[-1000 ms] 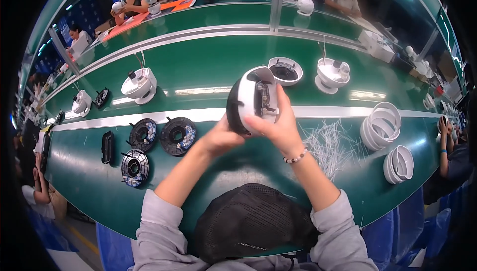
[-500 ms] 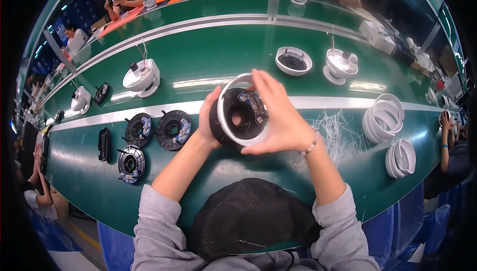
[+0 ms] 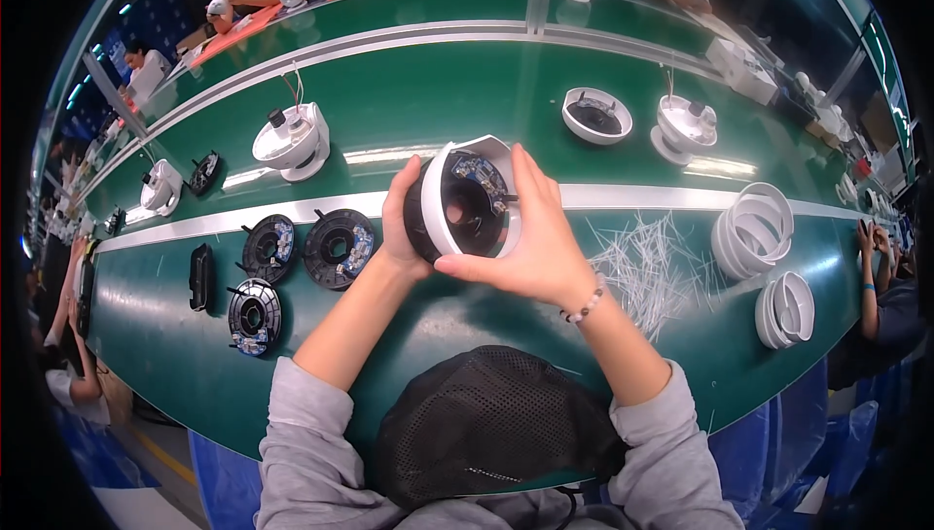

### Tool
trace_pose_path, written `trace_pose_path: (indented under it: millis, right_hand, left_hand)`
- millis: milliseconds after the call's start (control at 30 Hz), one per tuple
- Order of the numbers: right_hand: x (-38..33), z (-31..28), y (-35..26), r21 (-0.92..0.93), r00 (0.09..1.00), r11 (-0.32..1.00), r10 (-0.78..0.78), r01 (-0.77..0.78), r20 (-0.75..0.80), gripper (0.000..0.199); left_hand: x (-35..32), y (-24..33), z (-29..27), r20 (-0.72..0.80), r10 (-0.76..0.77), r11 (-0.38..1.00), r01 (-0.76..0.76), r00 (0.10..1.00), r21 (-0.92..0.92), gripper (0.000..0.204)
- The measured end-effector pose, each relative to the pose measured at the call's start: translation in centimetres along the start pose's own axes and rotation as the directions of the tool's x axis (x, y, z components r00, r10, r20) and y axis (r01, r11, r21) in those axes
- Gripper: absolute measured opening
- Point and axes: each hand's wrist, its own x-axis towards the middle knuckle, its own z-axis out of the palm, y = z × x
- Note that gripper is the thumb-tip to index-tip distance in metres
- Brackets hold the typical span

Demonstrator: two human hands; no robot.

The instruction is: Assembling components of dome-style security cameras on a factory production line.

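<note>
Before me, above the table, I hold a black round plate (image 3: 480, 226) with a central hole and a blue circuit board along its upper edge. My left hand (image 3: 397, 224) is closed around the plate's left side. A white ring-shaped cover (image 3: 436, 209) surrounds the plate at a tilt, and my right hand (image 3: 540, 253) grips its right side, thumb along the lower rim. Whether the ring is fully seated cannot be told. Left on the table lie similar black plates with boards (image 3: 262, 256) and a narrow black part (image 3: 200, 282).
A loose pile of thin white strips (image 3: 647, 272) lies right of my hands. Beyond it stand stacked white rings (image 3: 725, 246). Across a metal rail (image 3: 623, 197), the green belt carries white camera-like bases (image 3: 292, 146) and a white bowl with a black plate (image 3: 589, 128). Other people work around.
The white ring has come down closer around the black plate and turned; my right hand has shifted its grip lower on it. Items on the far belt have moved right.
</note>
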Motion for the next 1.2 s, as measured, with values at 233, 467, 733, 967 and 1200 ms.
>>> trace_pose_path:
  millis: [233, 467, 733, 967, 1200]
  right_hand:
    - [0.2, 1.4, -1.5, -0.128, 0.993, 0.989, -0.091, 0.081, -0.075, 0.115]
    - [0.5, 1.8, -2.1, -0.068, 0.998, 0.996, -0.062, 0.064, 0.029, 0.113]
    - [1.2, 2.8, -2.3, -0.073, 0.999, 0.996, -0.044, 0.046, 0.022, 0.115]
    - [1.1, 4.9, -3.9, -0.077, 1.0, 0.997, -0.023, 0.025, 0.02, 0.116]
    - [1.5, 6.9, -4.2, -0.171, 0.998, 0.983, -0.064, 0.062, -0.003, 0.115]
  left_hand:
    - [-1.1, 1.0, -0.9, 0.036, -0.013, 0.989, 0.018, 0.999, -0.149, 0.058]
    - [-1.9, 1.5, -1.9, -0.015, -0.021, 0.992, 0.019, 1.0, -0.127, 0.059]
    - [-3.1, 3.4, -1.9, 0.021, -0.062, 0.984, 0.065, 0.998, -0.168, 0.062]
    - [-4.0, 4.2, -2.9, 0.059, -0.001, 0.983, 0.012, 0.998, -0.181, 0.058]
    - [-4.7, 4.9, -3.6, -0.026, 0.009, 0.991, -0.012, 1.0, -0.131, 0.055]
